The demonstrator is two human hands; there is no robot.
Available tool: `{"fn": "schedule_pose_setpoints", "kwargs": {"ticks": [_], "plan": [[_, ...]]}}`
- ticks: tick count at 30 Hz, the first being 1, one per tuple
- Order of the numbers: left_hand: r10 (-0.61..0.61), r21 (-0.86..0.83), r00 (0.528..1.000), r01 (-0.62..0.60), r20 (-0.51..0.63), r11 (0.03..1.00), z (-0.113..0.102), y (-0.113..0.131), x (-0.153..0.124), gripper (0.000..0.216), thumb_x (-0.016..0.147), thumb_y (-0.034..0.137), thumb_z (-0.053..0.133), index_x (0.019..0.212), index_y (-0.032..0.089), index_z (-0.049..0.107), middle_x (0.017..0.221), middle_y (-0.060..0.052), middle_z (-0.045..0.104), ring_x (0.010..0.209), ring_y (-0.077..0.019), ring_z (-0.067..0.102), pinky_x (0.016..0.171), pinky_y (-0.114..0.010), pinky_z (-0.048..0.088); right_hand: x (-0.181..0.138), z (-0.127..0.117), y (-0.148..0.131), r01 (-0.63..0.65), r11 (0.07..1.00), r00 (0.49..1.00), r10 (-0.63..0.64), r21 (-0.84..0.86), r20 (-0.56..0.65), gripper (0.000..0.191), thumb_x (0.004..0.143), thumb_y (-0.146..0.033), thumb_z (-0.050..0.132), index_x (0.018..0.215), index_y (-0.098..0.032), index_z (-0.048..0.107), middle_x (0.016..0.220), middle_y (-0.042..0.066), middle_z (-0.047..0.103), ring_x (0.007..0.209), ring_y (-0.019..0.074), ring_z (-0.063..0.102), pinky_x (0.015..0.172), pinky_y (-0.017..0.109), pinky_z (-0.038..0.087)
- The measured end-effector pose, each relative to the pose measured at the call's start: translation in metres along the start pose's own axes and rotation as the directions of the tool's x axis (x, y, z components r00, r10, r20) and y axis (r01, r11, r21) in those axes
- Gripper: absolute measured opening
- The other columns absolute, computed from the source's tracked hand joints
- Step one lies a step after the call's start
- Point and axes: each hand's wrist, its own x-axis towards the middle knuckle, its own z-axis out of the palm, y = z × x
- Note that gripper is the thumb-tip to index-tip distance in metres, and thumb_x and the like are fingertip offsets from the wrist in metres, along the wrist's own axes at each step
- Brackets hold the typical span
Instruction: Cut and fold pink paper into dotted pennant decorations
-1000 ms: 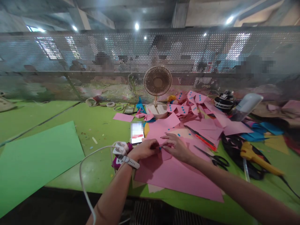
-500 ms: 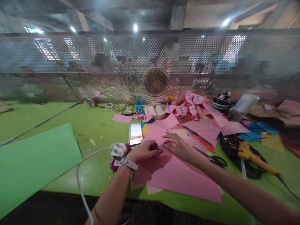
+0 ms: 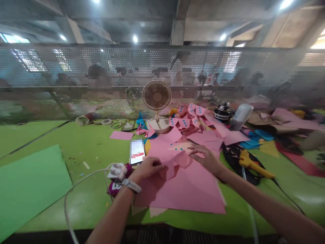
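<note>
In the head view, my left hand (image 3: 150,166) has its thumb and index finger closed on the left end of a folded pink paper piece (image 3: 175,163). My right hand (image 3: 207,158) is at the right end of this piece, with its thumb and fingers apart. Whether its fingertips touch the paper I cannot tell. Beneath both hands lies a large pink sheet (image 3: 177,193) on the green table (image 3: 93,203). Small blue diamonds show on paper just behind the folded piece.
A desk fan (image 3: 156,96) stands behind a phone (image 3: 137,152). Left of my wrist are a white charger (image 3: 117,171) and its cable. Pink papers with blue diamonds (image 3: 184,122) are heaped at the back. On the right lies a yellow glue gun (image 3: 255,165); a green sheet (image 3: 33,186) covers the left.
My hands have moved apart, and the folded pink paper now shows between them. My right hand's fingers have spread. The camera view has shifted right and up, and my right arm now covers the scissors.
</note>
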Motion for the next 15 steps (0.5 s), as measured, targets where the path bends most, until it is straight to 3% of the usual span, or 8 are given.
{"fn": "schedule_pose_setpoints", "kwargs": {"ticks": [8,15], "plan": [[-0.016,-0.100,1.000,0.018,0.012,0.995,-0.001,-0.009,0.006,0.048,0.071,0.061,0.058,0.068,0.014,0.061,0.059,0.002,0.051,0.055,-0.0107,0.039,0.050,-0.022,0.027,-0.015,-0.042,0.011,-0.214,0.951,0.965,0.241,0.223,-0.102,0.022,0.072,-0.041,0.066,0.077,-0.020,0.069,0.102,0.010,0.069,0.106,0.0261,0.059,0.096,0.042,0.040],[-0.054,-0.121,0.998,0.049,-0.042,0.991,-0.003,0.001,0.005,0.051,0.074,0.066,0.051,0.062,0.016,0.052,0.052,0.006,0.037,0.049,-0.0096,0.032,0.047,-0.022,0.022,-0.022,-0.069,0.025,-0.324,0.920,0.926,0.356,0.219,-0.127,0.026,0.069,-0.042,0.066,0.081,-0.019,0.071,0.101,0.008,0.070,0.097,0.0255,0.063,0.090,0.040,0.045]]}}
